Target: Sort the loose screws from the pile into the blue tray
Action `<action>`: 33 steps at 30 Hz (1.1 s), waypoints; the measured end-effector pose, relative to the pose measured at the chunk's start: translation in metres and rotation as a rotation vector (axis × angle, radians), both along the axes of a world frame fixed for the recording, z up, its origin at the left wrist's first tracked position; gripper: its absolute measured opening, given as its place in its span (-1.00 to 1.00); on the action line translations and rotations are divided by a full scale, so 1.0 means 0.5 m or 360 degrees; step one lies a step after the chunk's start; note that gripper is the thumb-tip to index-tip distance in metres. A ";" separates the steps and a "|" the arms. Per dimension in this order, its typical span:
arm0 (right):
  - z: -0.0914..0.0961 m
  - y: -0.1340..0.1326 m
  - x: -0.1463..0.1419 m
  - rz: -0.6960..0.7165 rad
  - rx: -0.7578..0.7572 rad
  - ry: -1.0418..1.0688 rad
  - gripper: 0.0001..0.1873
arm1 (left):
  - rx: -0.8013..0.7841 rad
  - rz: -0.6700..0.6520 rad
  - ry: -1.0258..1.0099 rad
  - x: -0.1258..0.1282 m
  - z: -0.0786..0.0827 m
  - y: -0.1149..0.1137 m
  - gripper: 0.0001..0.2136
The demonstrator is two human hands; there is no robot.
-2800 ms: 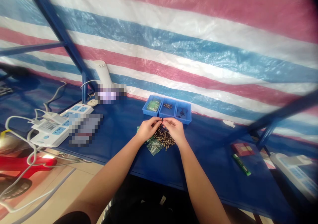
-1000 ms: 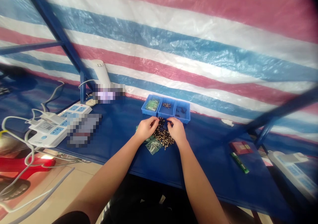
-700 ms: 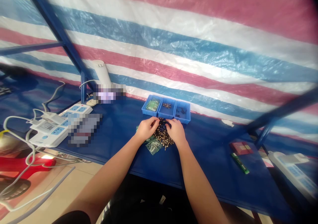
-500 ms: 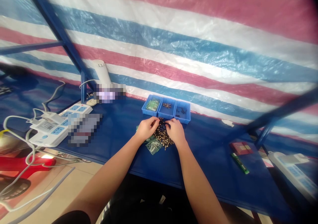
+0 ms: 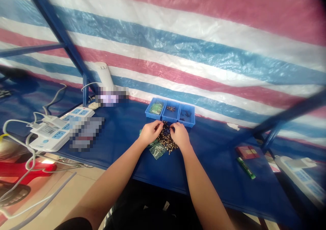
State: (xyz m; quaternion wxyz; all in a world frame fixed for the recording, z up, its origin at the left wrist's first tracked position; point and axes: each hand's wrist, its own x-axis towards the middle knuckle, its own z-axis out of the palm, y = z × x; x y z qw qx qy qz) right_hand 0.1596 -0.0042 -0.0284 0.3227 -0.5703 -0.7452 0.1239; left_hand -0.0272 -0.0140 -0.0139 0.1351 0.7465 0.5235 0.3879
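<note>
A heap of small brass-coloured metal parts (image 5: 166,141) lies on the blue table (image 5: 122,131) in front of me. My left hand (image 5: 150,132) rests at the heap's left edge, fingers pinched on something too small to name. My right hand (image 5: 180,134) sits at the right edge, fingers curled down into the parts. Small clear bags of parts (image 5: 157,150) lie just under my left wrist. Behind the heap stand three small blue bins (image 5: 171,111) side by side, each with a few pieces in it.
White power strips (image 5: 54,129) with cables lie at the left. A white lamp base (image 5: 104,77) stands by a blue frame post (image 5: 86,89). A red box (image 5: 246,152), a green pen-like tool (image 5: 245,167) and another power strip (image 5: 303,179) sit right. A striped tarp hangs behind.
My hands were raised together over the heap with fingertips touching; they have since lowered and parted slightly, the right one now digging into the parts. The last half second shows almost no movement.
</note>
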 end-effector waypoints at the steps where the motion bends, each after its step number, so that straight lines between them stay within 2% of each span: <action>1: 0.002 0.000 -0.002 0.0012 -0.0034 0.0142 -0.84 | -0.0005 -0.0006 -0.0007 0.000 0.000 0.000 -0.74; 6: 0.017 0.001 -0.022 0.0222 -0.0332 0.1092 -0.77 | -0.0060 -0.0150 -0.0097 0.000 -0.002 0.001 -0.70; 10: 0.025 -0.004 -0.034 0.0347 -0.0488 0.1452 -0.71 | -0.0081 -0.0222 -0.0176 -0.001 -0.003 0.001 -0.67; 20: 0.028 -0.010 -0.038 0.0411 -0.0526 0.1525 -0.72 | -0.0084 -0.0221 -0.0290 -0.002 -0.009 0.005 -0.67; 33: 0.027 -0.007 -0.030 0.0499 -0.0591 0.1486 -0.72 | -0.0103 -0.0236 -0.0278 -0.003 -0.013 0.006 -0.72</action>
